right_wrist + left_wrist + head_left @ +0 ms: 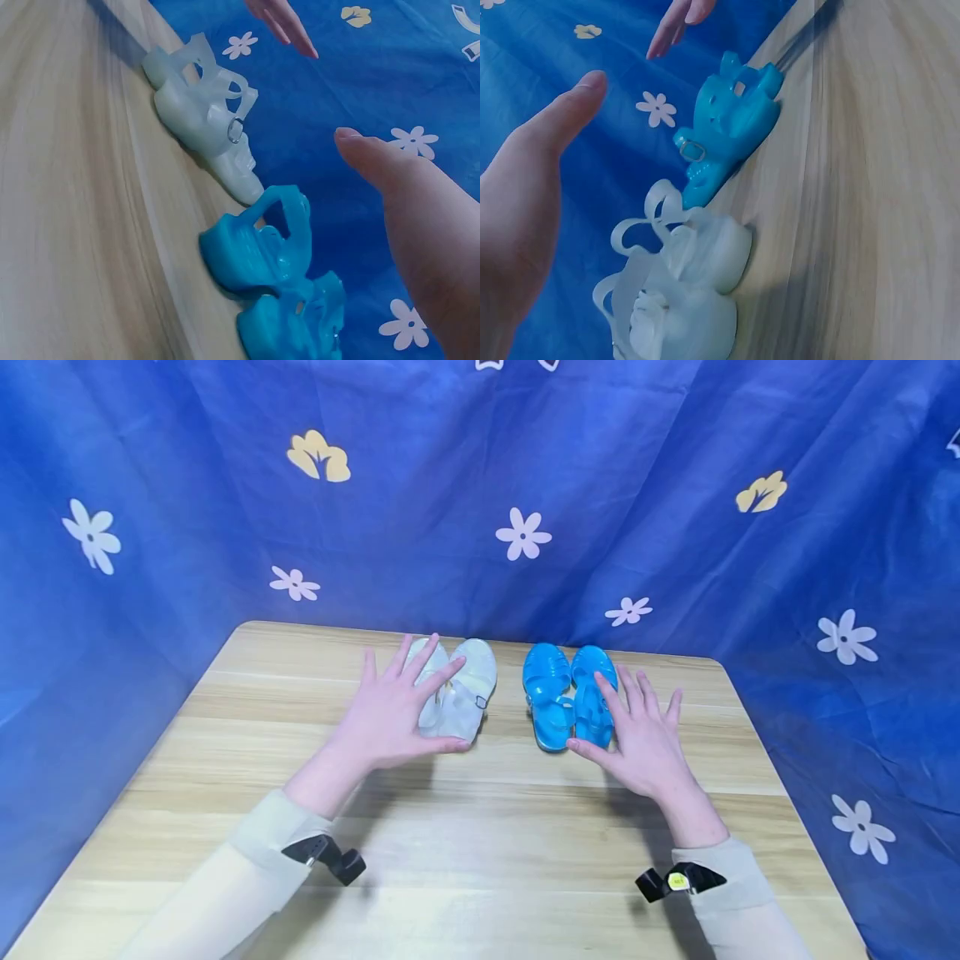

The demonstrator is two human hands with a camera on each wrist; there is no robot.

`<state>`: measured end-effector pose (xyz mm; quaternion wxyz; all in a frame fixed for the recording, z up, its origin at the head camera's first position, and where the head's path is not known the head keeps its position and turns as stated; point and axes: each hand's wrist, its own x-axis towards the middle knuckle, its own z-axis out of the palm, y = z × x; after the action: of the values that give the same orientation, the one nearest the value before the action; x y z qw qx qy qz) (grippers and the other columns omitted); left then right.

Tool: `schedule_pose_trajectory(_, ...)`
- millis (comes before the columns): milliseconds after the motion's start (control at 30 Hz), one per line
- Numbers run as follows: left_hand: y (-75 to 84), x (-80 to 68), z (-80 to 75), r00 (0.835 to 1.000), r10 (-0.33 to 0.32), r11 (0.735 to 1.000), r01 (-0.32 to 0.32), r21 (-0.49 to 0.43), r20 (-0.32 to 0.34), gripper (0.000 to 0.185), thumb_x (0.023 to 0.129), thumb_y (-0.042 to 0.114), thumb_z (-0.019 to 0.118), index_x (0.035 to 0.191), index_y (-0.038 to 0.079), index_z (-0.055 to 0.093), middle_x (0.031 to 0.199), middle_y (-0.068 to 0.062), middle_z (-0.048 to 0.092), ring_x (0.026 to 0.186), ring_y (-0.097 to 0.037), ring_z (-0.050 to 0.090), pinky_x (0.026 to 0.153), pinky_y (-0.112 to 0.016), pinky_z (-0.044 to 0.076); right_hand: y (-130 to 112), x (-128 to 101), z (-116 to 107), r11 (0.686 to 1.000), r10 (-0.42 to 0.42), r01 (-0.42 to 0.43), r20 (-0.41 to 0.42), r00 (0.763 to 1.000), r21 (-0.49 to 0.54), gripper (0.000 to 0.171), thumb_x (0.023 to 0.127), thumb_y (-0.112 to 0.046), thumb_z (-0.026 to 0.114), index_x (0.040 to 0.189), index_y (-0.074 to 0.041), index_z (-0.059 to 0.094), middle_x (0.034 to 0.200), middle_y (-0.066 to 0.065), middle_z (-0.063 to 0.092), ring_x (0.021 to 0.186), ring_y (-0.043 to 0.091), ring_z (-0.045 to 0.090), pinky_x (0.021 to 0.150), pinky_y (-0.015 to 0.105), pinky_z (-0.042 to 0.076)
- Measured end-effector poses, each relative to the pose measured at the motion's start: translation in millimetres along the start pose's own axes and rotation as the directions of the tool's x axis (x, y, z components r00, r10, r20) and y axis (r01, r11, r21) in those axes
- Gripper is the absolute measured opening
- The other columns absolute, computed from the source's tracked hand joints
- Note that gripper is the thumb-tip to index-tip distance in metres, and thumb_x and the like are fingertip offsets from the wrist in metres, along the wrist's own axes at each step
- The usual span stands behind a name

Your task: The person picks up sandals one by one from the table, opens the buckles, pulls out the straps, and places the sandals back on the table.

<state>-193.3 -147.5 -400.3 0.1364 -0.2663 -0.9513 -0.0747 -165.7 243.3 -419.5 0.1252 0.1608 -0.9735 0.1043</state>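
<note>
Two pairs of jelly sandals stand side by side near the table's far edge, toes pointing away. The white pair (474, 681) is left of centre, each sandal with a strap and a small buckle. Right of it stands the blue pair (547, 685). My left hand (393, 710) hovers over the white sandals with fingers spread, hiding part of the left one. Above the right-hand blue sandal my right hand (643, 739) is held with its fingers spread, covering part of that sandal. In the wrist views both hands are apart from the sandals and hold nothing.
A light wood-grain table (480, 843) lies under the sandals. Behind it and along both sides hangs a blue cloth (420, 510) with white and yellow flower prints. A black strap-on camera (326, 853) sits on the left wrist, another camera (678, 881) on the right.
</note>
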Motion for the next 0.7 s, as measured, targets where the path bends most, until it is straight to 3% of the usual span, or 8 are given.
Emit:
schedule_pose_trajectory(233, 10.6, 8.7, 8.3, 1.000, 0.010, 1.000, -0.010, 0.002, -0.007, 0.116, 0.072, 0.103, 0.047, 0.168, 0.042, 0.025, 0.176, -0.007, 0.015, 0.158, -0.046, 0.017, 0.110, -0.088, 0.014, 1, -3, 8, 1.000, 0.005, -0.005, 0.014, 1.000, 0.022, 0.107, 0.087, -0.082, 0.061, 0.169, -0.024, 0.026, 0.175, 0.014, 0.018, 0.157, 0.048, 0.016, 0.112, 0.085, -0.003)
schedule_pose_trajectory(367, 16.9, 15.3, 15.2, 1.000, 0.019, 1.000, -0.020, -0.021, -0.011, 0.116, 0.071, 0.103, 0.046, 0.167, 0.042, 0.027, 0.177, -0.006, 0.015, 0.157, -0.045, 0.019, 0.112, -0.086, 0.011, 1, -2, 12, 0.999, -0.006, 0.006, 0.009, 1.000, 0.034, 0.106, 0.086, -0.081, 0.063, 0.169, -0.024, 0.027, 0.174, 0.013, 0.019, 0.157, 0.047, 0.017, 0.113, 0.085, -0.002)
schedule_pose_trajectory(700, 42.7, 38.6, 32.5, 0.985, 0.166, 0.978, -0.171, -0.122, -0.046, 0.107, 0.078, 0.089, 0.064, 0.164, 0.029, 0.041, 0.171, -0.008, 0.032, 0.158, -0.032, 0.024, 0.124, -0.071, 0.010, 6, 1, 29, 0.980, -0.118, 0.125, -0.057, 0.991, 0.152, 0.104, 0.086, -0.072, 0.074, 0.167, -0.023, 0.033, 0.172, 0.007, 0.029, 0.156, 0.037, 0.028, 0.119, 0.078, 0.006)
